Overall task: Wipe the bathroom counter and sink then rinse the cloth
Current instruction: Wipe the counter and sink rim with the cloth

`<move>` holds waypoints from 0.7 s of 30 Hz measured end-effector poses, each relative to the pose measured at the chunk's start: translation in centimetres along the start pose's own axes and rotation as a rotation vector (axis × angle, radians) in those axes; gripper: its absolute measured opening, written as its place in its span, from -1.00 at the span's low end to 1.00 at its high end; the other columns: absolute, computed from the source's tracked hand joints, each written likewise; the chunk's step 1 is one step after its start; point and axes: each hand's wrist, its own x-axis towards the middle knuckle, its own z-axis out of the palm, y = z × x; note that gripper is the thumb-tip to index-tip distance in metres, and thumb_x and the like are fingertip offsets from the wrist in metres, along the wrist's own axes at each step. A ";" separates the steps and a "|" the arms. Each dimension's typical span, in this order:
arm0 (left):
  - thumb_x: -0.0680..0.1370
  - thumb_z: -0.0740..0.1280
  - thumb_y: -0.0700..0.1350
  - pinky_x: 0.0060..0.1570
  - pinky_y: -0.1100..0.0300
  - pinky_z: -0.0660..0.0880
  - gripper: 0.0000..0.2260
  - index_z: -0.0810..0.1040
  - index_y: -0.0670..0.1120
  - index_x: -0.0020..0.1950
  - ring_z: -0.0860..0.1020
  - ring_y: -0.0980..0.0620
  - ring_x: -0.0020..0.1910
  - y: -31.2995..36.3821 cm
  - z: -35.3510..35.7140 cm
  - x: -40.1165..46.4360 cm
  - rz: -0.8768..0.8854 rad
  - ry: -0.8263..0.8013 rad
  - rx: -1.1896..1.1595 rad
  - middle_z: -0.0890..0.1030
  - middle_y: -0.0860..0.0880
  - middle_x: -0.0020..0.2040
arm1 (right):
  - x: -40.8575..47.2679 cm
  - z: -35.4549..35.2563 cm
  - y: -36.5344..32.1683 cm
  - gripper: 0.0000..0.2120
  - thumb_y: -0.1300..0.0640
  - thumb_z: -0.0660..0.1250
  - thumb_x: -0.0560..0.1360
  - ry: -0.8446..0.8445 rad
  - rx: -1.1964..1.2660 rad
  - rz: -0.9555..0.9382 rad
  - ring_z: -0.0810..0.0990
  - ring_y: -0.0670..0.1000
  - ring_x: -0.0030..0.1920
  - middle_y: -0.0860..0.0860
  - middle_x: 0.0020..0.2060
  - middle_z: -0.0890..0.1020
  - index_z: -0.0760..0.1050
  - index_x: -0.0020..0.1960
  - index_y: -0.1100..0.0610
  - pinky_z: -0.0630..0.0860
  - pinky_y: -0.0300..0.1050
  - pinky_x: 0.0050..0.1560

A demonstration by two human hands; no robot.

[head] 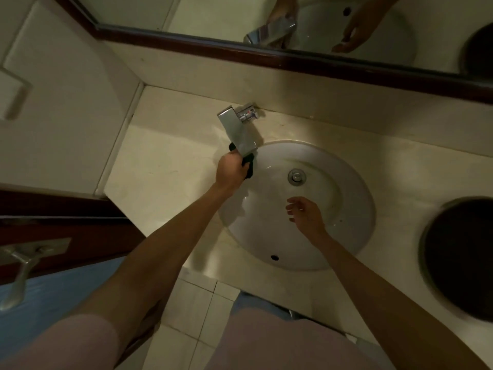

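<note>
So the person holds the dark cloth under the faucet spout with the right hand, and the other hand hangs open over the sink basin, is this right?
Not quite: the head view shows the left hand gripping the dark cloth under the faucet spout. It is the right hand that hangs open over the sink basin, holding nothing.

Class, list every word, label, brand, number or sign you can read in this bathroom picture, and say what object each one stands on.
None: no readable text appears anywhere in the picture.
Tap: a small red mark near its handle, no letters legible.
Cloth in the left hand: dark, with no label showing.
Sink, counter, mirror and the dark round bin: plain, no print or sign.
</note>
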 end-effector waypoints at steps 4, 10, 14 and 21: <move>0.66 0.20 -0.08 0.44 0.22 0.27 -0.59 0.35 0.06 0.53 0.40 -0.03 0.43 2.4 1.2 1.9 0.094 -0.128 -0.119 0.42 -0.05 0.49 | 0.0 -0.8 -0.3 -0.73 0.39 0.19 0.59 0.027 -0.004 -0.011 0.66 0.05 -0.12 0.14 -0.10 0.70 0.62 0.12 0.22 0.64 0.05 -0.04; 0.55 0.28 -0.28 0.50 0.02 0.27 -0.43 0.32 -0.02 0.55 0.36 -0.08 0.47 6.5 4.6 4.4 0.151 -0.061 -0.173 0.34 -0.09 0.53 | -0.4 -3.2 0.1 -0.69 0.52 0.15 0.54 0.042 0.105 0.037 0.57 -0.01 -0.22 0.11 -0.17 0.63 0.57 0.15 0.33 0.53 -0.22 -0.26; 0.49 0.31 -0.36 0.42 0.00 0.37 -0.45 0.42 -0.13 0.48 0.45 -0.16 0.39 10.4 7.1 4.7 0.228 -0.069 -0.178 0.47 -0.16 0.43 | -0.7 -5.8 0.4 -0.68 0.50 0.15 0.55 0.066 0.105 0.013 0.59 0.05 -0.15 0.09 -0.15 0.65 0.58 0.11 0.24 0.53 -0.10 -0.17; 0.47 0.44 -0.31 0.11 0.22 0.59 -0.64 0.61 -0.20 0.27 0.64 -0.03 0.09 18.2 8.7 3.4 0.252 -0.419 -0.480 0.65 -0.14 0.21 | -1.3 -10.3 -0.6 -0.71 0.17 0.21 0.54 0.587 -0.078 -0.254 0.66 0.14 0.06 0.07 0.08 0.68 0.58 0.19 0.19 0.62 0.17 0.14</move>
